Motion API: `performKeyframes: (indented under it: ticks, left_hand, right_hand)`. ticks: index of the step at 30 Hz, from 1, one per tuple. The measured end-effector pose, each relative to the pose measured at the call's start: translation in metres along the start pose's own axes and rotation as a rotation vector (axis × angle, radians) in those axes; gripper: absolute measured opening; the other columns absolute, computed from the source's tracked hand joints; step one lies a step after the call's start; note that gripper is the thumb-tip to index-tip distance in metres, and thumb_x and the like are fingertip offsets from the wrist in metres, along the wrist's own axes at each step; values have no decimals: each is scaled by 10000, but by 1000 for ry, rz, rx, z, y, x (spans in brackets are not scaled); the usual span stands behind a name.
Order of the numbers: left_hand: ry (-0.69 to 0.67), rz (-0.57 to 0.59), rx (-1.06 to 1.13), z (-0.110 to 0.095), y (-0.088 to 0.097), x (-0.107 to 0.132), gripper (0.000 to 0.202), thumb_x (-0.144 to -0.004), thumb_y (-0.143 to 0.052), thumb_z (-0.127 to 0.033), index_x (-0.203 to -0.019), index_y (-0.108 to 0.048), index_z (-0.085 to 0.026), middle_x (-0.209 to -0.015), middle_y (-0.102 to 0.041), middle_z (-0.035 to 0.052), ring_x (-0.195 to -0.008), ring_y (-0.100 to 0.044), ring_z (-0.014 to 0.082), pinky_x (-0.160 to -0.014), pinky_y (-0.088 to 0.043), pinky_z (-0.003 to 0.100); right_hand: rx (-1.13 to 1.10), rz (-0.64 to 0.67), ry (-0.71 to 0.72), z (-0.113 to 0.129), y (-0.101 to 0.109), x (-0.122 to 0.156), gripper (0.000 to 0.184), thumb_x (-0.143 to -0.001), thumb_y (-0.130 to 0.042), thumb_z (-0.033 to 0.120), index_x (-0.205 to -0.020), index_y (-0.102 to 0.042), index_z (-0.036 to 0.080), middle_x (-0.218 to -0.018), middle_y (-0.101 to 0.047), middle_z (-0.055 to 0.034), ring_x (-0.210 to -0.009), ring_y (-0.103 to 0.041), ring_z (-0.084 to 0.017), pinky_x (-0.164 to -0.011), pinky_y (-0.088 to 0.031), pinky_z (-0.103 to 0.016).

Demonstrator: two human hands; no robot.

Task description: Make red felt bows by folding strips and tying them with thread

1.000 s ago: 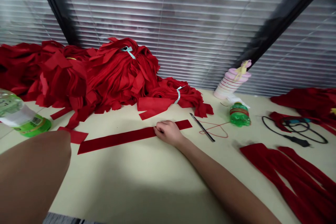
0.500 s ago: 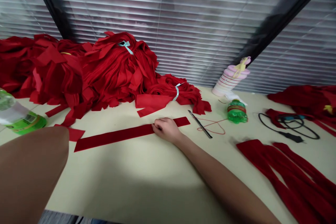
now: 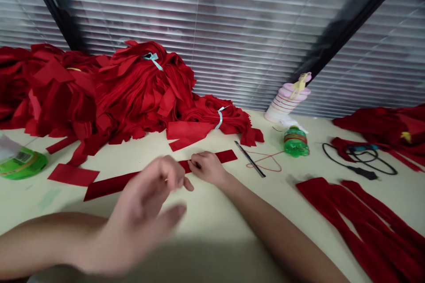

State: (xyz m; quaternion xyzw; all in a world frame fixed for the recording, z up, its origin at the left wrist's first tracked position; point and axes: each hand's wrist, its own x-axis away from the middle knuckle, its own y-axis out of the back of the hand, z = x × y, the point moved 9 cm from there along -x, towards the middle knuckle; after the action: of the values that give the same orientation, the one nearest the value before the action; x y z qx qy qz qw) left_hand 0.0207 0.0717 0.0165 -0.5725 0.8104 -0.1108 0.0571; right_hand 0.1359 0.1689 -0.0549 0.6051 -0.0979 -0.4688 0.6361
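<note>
Our left hand (image 3: 139, 212) has swung into view before one red strip (image 3: 111, 185) on the pale table (image 3: 285, 194), fingers half-curled and empty; our right hand (image 3: 207, 166), fingers curled closed, stays on it. From the strip we count one slim dark tool (image 3: 249, 159) at three o'clock, two blue-tied bundles (image 3: 149, 90) around twelve and one
</note>
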Motion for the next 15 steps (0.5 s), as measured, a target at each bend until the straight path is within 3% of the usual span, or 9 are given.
performKeyframes:
  ticks: [1, 5, 10, 15]
  left_hand:
    - [84, 11, 66, 4, -1, -17, 44, -793, -584, -162, -837, -580, -166, -859, -574, 24, -810, -549, 135, -770, -485, 316]
    - [357, -12, 310, 31, -1, -52, 196, -625, -608, 2, -680, -506, -156, -677, -449, -39, -671, -461, 76, -732, -434, 256]
    - [412, 53, 250, 43, -3, -51, 236, -582, -623, -3, -665, -472, -164, -637, -396, -53, -630, -414, 68, -653, -367, 218]
    - [434, 44, 201, 45, -3, -50, 255, -538, -618, -18, -650, -445, -168, -638, -383, -59, -625, -391, 70, -634, -332, 219]
  right_hand:
    - [-3, 1, 0, 0, 0, 0, 263, -810, -471, 206, -553, -415, 186, -508, -449, 31, -491, -394, -99, -554, -269, -231]
    - [-12, 16, -14, 1, 1, -2, 263, -809, -472, 205, -552, -423, 185, -511, -464, 27, -493, -409, -103, -553, -275, -235]
    - [-38, 51, -27, -1, -1, -2, 258, -811, -471, 203, -556, -431, 187, -518, -468, 31, -487, -398, -100, -566, -300, -232]
    - [-73, 68, -25, -1, -1, -2, 263, -825, -462, 219, -565, -434, 188, -527, -477, 26, -501, -409, -104, -571, -307, -231]
